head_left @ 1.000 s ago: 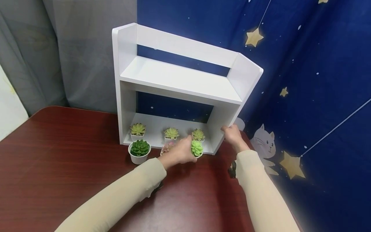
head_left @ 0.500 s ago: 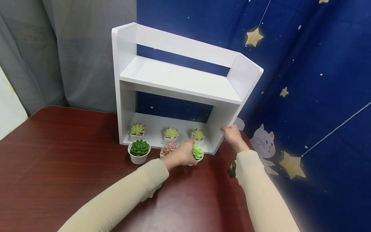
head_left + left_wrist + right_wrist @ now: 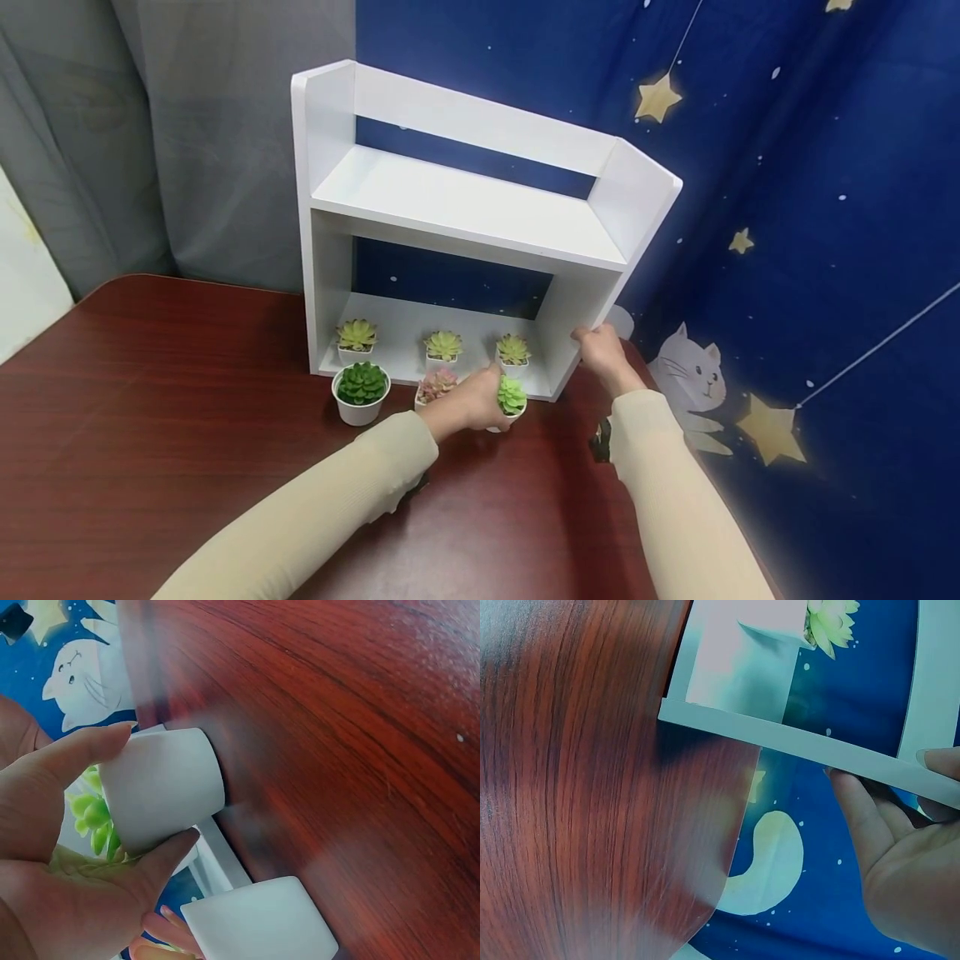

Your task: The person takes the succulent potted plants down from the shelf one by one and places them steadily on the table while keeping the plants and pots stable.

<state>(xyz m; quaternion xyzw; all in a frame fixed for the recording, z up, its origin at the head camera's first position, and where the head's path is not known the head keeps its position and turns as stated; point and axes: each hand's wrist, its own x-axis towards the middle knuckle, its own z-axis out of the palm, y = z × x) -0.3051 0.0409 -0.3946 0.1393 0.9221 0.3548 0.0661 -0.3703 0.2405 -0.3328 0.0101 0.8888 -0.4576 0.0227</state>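
My left hand (image 3: 478, 403) pinches the white round pot (image 3: 166, 791) of a bright green succulent (image 3: 512, 395) between thumb and finger, at the front right of a white two-tier shelf (image 3: 457, 196). In the left wrist view the pot stands close to the shelf's lower front edge. With fingers and thumb, my right hand (image 3: 602, 354) grips the front edge of the shelf's right side panel (image 3: 780, 739). Left of my left hand sits a pink succulent (image 3: 437, 384), partly hidden by it. A dark green succulent in a white pot (image 3: 360, 396) is farther left.
On the lower board stand a left pale green succulent (image 3: 356, 337), a middle one (image 3: 443, 346) and a right one (image 3: 513, 351), all in white square pots. The dark red table (image 3: 187, 433) extends left and forward. A blue starry curtain (image 3: 825, 208) hangs behind and right.
My left hand has come slightly down and toward me with the bright green succulent, then stays nearly still. The pink succulent shows more. My right hand has not moved.
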